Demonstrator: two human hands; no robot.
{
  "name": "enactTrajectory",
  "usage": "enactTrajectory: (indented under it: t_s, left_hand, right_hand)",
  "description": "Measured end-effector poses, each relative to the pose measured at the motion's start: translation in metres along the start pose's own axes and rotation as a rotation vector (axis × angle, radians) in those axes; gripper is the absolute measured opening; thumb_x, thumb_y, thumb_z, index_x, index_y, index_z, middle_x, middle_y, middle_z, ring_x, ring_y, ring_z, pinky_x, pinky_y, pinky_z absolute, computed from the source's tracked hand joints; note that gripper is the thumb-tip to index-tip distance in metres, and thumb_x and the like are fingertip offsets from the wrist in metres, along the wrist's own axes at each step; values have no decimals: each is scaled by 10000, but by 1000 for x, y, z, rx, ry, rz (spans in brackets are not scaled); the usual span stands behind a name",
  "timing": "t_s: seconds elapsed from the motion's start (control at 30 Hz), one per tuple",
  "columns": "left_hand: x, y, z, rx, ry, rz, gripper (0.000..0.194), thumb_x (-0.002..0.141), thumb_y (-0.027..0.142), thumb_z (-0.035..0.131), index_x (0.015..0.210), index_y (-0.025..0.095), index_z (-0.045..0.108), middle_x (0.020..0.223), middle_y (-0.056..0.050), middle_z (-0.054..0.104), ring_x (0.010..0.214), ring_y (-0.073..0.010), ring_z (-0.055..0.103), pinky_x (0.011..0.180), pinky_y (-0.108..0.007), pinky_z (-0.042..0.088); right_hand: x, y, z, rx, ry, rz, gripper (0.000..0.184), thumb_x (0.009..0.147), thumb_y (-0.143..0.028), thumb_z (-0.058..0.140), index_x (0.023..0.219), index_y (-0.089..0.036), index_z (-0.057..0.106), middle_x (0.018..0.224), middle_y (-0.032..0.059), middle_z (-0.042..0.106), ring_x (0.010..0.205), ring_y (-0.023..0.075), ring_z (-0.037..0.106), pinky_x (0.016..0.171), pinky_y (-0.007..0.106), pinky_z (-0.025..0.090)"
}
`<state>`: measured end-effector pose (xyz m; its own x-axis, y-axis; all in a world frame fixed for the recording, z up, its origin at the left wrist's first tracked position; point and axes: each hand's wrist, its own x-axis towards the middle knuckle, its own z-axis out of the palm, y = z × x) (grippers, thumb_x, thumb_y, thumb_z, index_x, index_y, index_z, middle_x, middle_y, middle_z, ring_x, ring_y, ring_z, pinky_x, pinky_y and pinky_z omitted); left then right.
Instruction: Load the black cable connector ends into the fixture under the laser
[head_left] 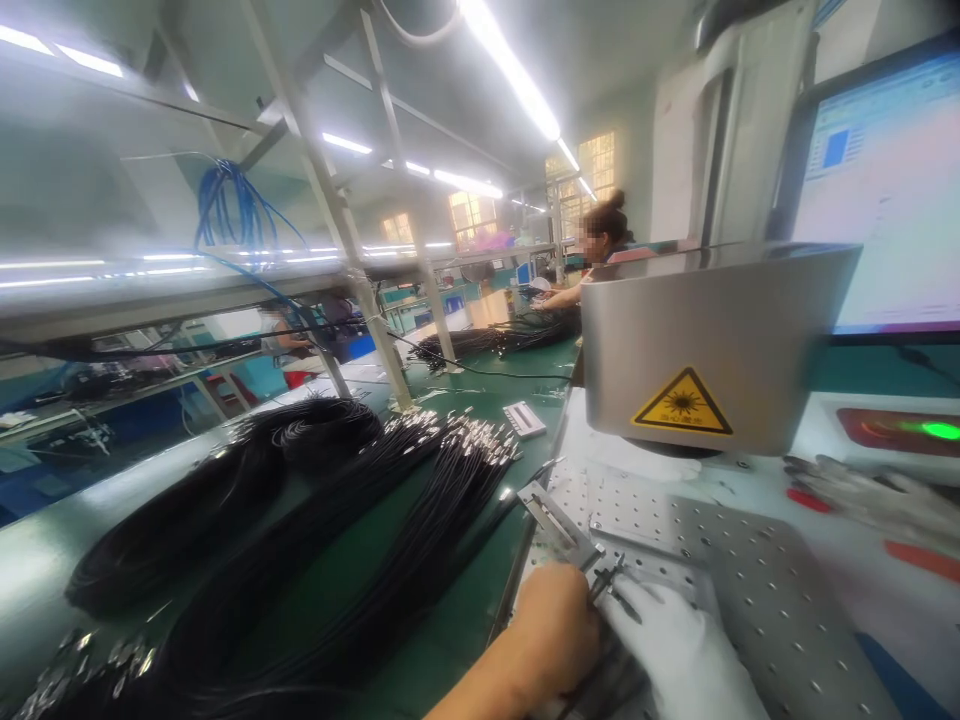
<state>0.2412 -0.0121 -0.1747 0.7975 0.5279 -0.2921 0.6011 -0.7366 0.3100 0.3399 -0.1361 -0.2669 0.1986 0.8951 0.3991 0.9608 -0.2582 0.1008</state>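
Observation:
My left hand point(555, 628), bare, is closed beside the metal fixture point(559, 525) on the perforated plate. My right hand point(667, 635) wears a white glove, its fingers pinched together right against the left. Between and below them run thin black cables point(611, 685), and a dark metallic end pokes up at the fingertips. How many cables each hand grips is hidden by the fingers. To the left, on the green table point(300, 580), lie large bundles of black cables point(397, 560) with shiny metal tips point(480, 440).
Above the perforated plate point(772, 580) hangs a silver machine head point(697, 350) with a yellow laser warning label. A monitor point(892, 190) and grey gloves point(877, 495) are at right. A small white slotted piece point(524, 419) lies on the table. Frame posts point(375, 320) rise behind; a co-worker point(604, 235) sits beyond.

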Motion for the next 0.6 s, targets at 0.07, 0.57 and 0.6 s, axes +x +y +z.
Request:
enactTrajectory:
  t_s: [0.07, 0.57, 0.6]
  left_hand:
    - [-2, -3, -4, -123, 80, -5, 294, 784, 264, 569, 1035, 172, 689, 1095, -171, 718, 1047, -334, 670, 842, -383, 508]
    - [-30, -12, -13, -24, 178, -95, 300, 909, 329, 402, 968, 242, 683, 992, -75, 737, 977, -281, 684, 798, -360, 496]
    - [-30, -13, -12, -29, 176, -90, 299, 907, 324, 402, 961, 245, 686, 986, -73, 739, 968, -277, 687, 797, -359, 499]
  right_hand:
    - [2, -1, -5, -25, -31, 18, 558, 696, -1, 565, 1160, -291, 675, 1178, 26, 651, 955, 228, 611, 686, 276, 511]
    - [3, -5, -8, 60, -64, 49, 640, 645, -17, 560, 1219, -290, 635, 1266, 37, 612, 1076, 268, 576, 688, 279, 508]
    - [3, -5, -7, 58, -54, 49, 627, 650, -21, 560, 1211, -290, 639, 1266, 40, 612, 1069, 270, 581, 681, 281, 509]
